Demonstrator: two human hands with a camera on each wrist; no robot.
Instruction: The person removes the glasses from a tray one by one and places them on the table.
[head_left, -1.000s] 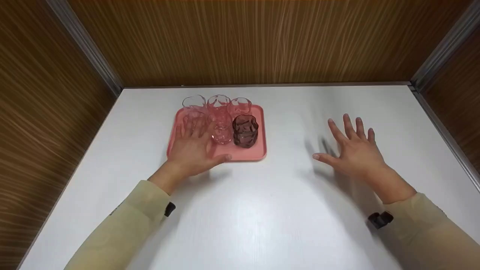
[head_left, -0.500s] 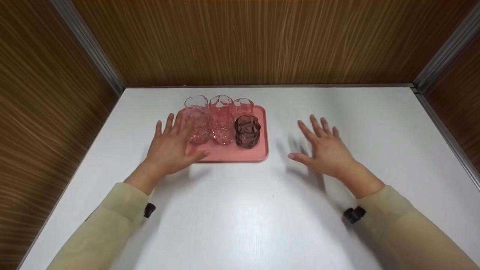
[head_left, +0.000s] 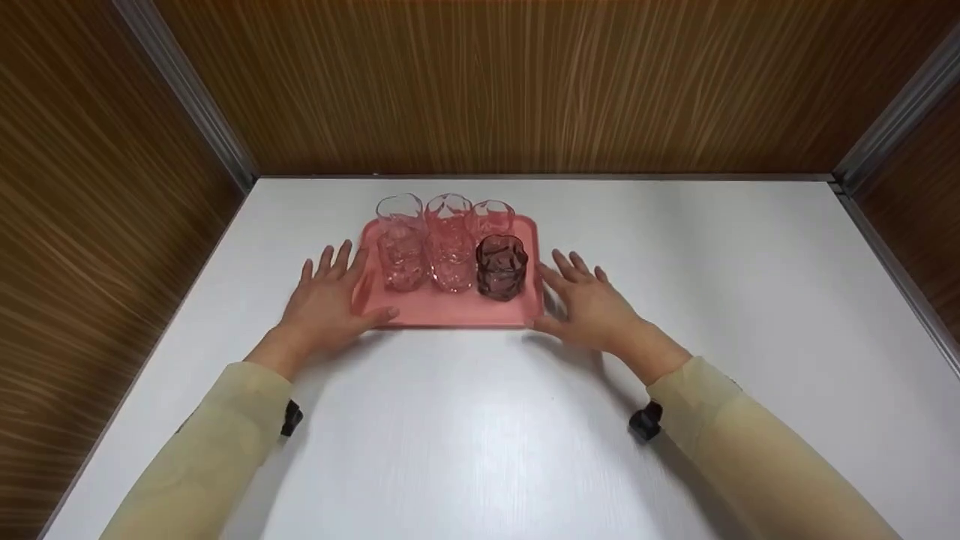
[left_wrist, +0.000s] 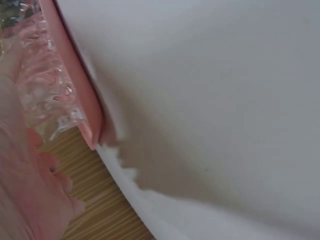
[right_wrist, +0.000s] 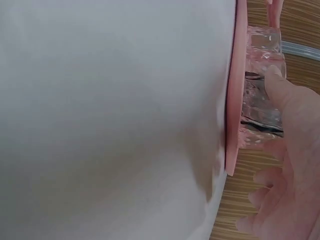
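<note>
Hands have closed in: your left hand (head_left: 324, 304) and right hand (head_left: 589, 307), fingers still straight, now flank the pink tray (head_left: 442, 315) of glasses (head_left: 450, 251), gripping nothing yet.

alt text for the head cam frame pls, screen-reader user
Two open hands flank a pink tray on a white table: the left hand at its left edge, the right hand at its right edge. The tray carries five clear glasses and one dark glass at front right. Wood-grain walls enclose the table.
</note>
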